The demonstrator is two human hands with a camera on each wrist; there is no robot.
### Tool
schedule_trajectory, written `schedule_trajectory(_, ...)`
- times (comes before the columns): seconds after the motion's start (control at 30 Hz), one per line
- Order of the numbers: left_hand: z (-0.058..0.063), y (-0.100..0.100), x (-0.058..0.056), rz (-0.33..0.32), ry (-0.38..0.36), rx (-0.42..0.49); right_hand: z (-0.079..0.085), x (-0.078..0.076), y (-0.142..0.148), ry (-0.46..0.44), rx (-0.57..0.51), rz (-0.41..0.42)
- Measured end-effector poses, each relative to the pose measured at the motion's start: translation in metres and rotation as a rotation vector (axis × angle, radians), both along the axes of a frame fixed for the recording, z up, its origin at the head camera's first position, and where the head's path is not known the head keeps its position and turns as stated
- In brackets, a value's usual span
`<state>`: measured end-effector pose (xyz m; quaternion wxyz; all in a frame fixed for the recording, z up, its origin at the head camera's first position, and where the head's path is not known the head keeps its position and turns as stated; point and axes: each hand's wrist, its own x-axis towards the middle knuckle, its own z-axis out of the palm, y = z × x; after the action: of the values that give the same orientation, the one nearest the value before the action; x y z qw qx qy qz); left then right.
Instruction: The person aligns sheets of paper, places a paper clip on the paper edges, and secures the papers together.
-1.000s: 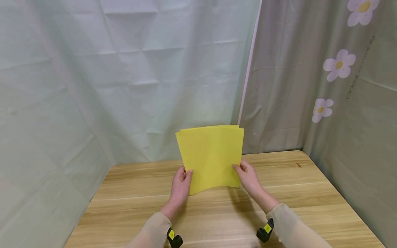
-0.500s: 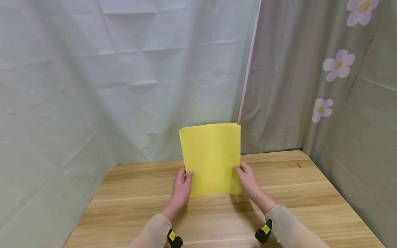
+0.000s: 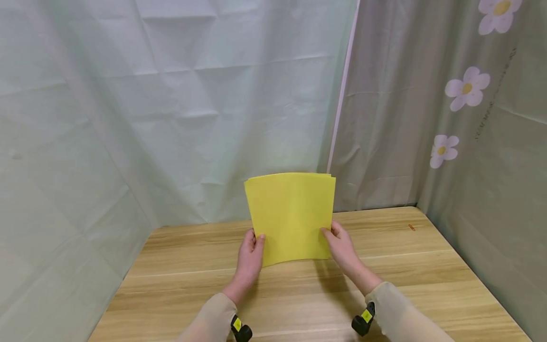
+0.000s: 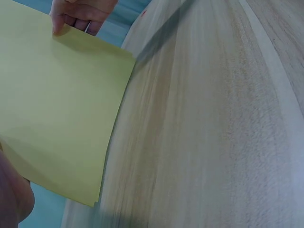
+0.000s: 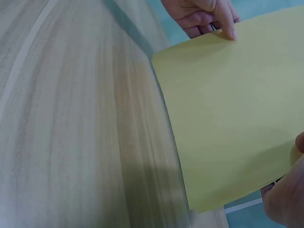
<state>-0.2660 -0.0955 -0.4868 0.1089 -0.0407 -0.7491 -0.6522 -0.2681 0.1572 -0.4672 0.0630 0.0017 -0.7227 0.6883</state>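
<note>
Several sheets of yellow paper point(image 3: 292, 216) stand upright between my two hands, slightly bowed, their top corners a little out of line. On the left edge my left hand point(image 3: 249, 256) pinches the sheets, thumb in front and fingers behind. My right hand point(image 3: 343, 247) grips the right edge the same way. In the left wrist view the yellow paper point(image 4: 61, 104) shows its lower edge close over the wood, with the right hand point(image 4: 83, 14) at the far side. The right wrist view has the paper point(image 5: 232, 104) with the left hand point(image 5: 204, 16) beyond it.
A wooden table point(image 3: 183, 280) lies under the hands. Near its back right corner is a small orange-red paper clip point(image 3: 411, 227). Pale curtains point(image 3: 213, 109) hang behind and on both sides, the right one with printed flowers point(image 3: 467, 89).
The paper flattened and dipped its lower edge toward the table half a second ago; now it is bowed again with that edge higher. Both hands kept their grip and barely moved.
</note>
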Motion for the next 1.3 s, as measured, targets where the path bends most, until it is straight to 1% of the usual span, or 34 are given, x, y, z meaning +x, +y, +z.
schedule_trajectory(0.2,-0.0008,0.0006,0.0016,-0.024,-0.038,0.015,-0.0048,-0.0021,-0.0008,0.021,0.015,0.005)
schedule_trajectory(0.33,-0.0009,0.0012,0.0025,-0.039,-0.029,0.032,-0.0055,-0.0016,-0.0008,0.029,0.017,0.0)
schedule_trajectory(0.53,-0.0042,0.002,0.0028,-0.033,-0.023,0.026,-0.0062,0.0001,-0.0021,0.013,-0.001,0.005)
schedule_trajectory(0.67,-0.0058,0.0026,0.0021,-0.033,-0.02,0.042,-0.0071,0.0011,-0.0033,-0.004,0.001,-0.005)
schedule_trajectory(0.93,-0.0063,0.0042,0.0031,-0.008,-0.014,-0.009,-0.0084,0.0025,-0.0054,-0.025,-0.011,-0.011)
schedule_trajectory(1.07,-0.0081,0.0048,0.0036,-0.005,-0.011,-0.011,-0.008,0.0032,-0.0069,-0.041,-0.024,-0.01)
schedule_trajectory(1.17,-0.0096,0.0048,0.0028,-0.009,-0.02,0.005,-0.0071,0.004,-0.007,-0.054,-0.037,-0.011)
schedule_trajectory(1.3,-0.0095,0.0042,0.0039,-0.015,-0.029,-0.017,-0.0064,0.0036,-0.0062,-0.064,-0.065,-0.011)
